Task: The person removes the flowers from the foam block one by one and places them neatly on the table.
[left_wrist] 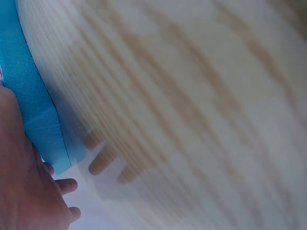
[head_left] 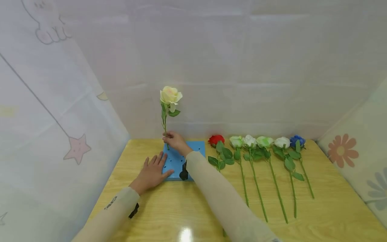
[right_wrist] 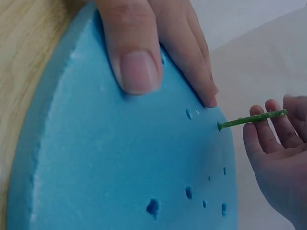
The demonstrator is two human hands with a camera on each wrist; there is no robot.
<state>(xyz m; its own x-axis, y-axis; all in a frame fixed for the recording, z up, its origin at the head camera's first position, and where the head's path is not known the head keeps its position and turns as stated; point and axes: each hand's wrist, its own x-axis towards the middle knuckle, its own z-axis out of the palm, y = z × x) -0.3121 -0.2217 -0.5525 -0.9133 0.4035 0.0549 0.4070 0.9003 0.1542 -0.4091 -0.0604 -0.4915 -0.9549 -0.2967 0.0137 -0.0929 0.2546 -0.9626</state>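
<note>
A pale yellow rose [head_left: 170,96] stands nearly upright above the back left part of a blue foam block [head_left: 197,154] dotted with holes. My right hand [head_left: 176,142] pinches its green stem low down. In the right wrist view the stem [right_wrist: 244,120] meets the foam at its end; how deep it goes is hidden. My left hand [head_left: 152,173] lies at the block's left side with fingers spread, its thumb [right_wrist: 139,69] resting on the top face. The left wrist view shows this hand [left_wrist: 29,177] against the block's edge.
To the right lie a red rose [head_left: 216,139], several white and greenish roses [head_left: 249,141] and a blue rose [head_left: 297,141], stems toward the front. The wooden table [head_left: 163,211] meets cloth walls [head_left: 205,111] at the back and sides.
</note>
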